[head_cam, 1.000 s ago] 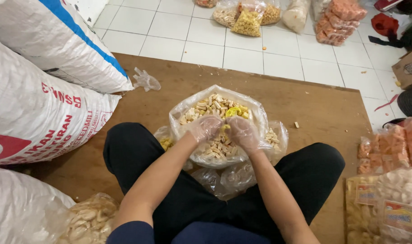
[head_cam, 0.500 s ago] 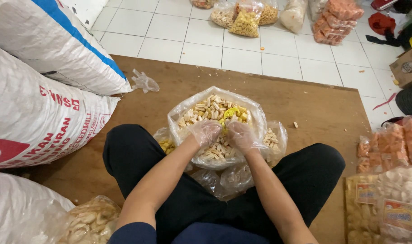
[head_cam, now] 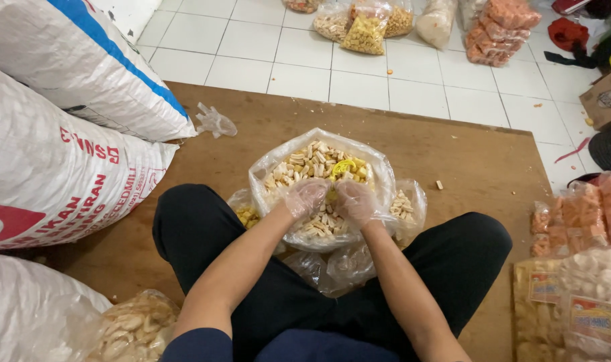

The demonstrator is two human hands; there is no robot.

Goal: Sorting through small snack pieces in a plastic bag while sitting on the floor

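Observation:
A large clear plastic bag [head_cam: 265, 175] full of pale stick-shaped crackers stands open between my crossed legs on a wooden platform [head_cam: 466, 161]. Both hands wear thin clear plastic gloves and reach into the bag's near side. My left hand [head_cam: 305, 197] and my right hand [head_cam: 354, 200] are close together, fingers curled down among the crackers. A yellow scoop-like piece [head_cam: 343, 167] lies in the crackers just beyond my fingers. What the fingers hold is hidden by the crackers and the gloves.
Big white woven sacks [head_cam: 57, 134] pile up on the left. Smaller filled snack bags [head_cam: 406, 208] flank the big bag, more lie at the right [head_cam: 574, 268] and on the tiled floor [head_cam: 366, 30]. A crumpled glove [head_cam: 215, 122] lies on the platform.
Both hands have stayed in the near side of the bag, shifting only slightly among the crackers. The bag has not moved.

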